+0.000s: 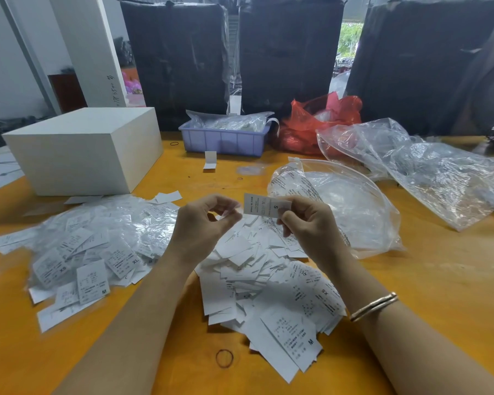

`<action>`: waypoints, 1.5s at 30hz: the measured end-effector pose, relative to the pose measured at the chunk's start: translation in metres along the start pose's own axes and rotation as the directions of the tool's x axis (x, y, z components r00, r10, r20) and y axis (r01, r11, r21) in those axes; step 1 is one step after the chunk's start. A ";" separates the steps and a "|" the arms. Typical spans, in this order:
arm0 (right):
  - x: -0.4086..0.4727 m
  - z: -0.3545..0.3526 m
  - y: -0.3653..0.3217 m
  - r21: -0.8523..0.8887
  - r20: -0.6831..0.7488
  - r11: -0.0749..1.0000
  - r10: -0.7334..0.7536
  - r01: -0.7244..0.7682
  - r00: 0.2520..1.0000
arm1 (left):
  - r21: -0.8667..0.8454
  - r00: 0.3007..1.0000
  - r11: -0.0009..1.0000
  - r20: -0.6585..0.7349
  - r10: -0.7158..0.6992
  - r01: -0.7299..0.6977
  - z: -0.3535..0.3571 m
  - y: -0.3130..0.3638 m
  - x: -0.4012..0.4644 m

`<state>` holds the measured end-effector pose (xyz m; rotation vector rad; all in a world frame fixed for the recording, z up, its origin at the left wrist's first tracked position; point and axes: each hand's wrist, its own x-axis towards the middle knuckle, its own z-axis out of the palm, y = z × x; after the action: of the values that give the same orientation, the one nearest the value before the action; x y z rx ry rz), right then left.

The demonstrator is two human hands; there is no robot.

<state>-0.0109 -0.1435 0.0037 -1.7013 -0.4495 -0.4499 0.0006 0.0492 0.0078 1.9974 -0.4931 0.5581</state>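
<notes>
My right hand [305,220] pinches a small white size label [264,208] marked "S" and holds it up above the table. My left hand [203,220] hovers just left of it with curled fingers, thumb and fingertips close together; whether it holds something small I cannot tell. Below both hands lies a loose heap of white labels [268,283]. A second pile of labels [92,252], partly covered by clear plastic, lies to the left.
On the orange table [425,280] stand a white box [86,149] at back left, a purple bin [224,138], a red bag [320,121] and crumpled clear bags [411,166] at right. A rubber band [224,358] lies near the front. Dark wrapped bales [288,52] stand behind.
</notes>
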 end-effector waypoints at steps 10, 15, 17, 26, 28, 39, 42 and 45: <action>-0.001 0.000 0.001 -0.103 0.008 0.992 -0.068 0.068 0.998 | 0.015 1.000 1.000 0.002 0.020 -0.020 0.000 -0.001 0.000; -0.002 0.001 -0.001 -0.143 0.073 0.989 -0.033 0.044 0.997 | 0.030 1.000 0.999 0.025 0.015 -0.016 0.000 -0.003 0.001; -0.002 0.000 -0.001 -0.147 0.089 0.989 -0.022 0.034 0.996 | 0.014 0.999 1.000 0.040 0.010 -0.010 0.000 -0.003 0.000; -0.001 -0.002 -0.002 -0.114 0.157 0.993 0.035 -0.018 0.987 | -0.161 0.988 0.982 0.129 -0.082 0.103 0.000 -0.002 0.000; 0.001 -0.002 -0.002 -0.027 0.132 0.998 0.068 -0.065 0.989 | -0.249 0.987 0.959 0.112 -0.114 0.139 -0.001 0.000 0.001; 0.002 -0.002 -0.006 0.168 0.019 0.986 -0.016 0.013 1.000 | -0.266 0.991 0.955 0.070 -0.115 0.130 -0.001 0.000 0.001; 0.002 -0.001 -0.005 0.134 0.029 0.991 -0.025 0.021 0.999 | -0.277 0.990 0.951 0.077 -0.118 0.135 -0.001 0.002 0.001; 0.001 -0.001 -0.004 0.074 0.050 0.997 -0.030 0.026 0.998 | -0.276 0.989 0.952 0.101 -0.109 0.133 -0.001 0.004 0.000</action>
<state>-0.0123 -0.1437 0.0078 -1.6397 -0.5216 -0.4064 -0.0013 0.0483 0.0110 1.7681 -0.4700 0.3079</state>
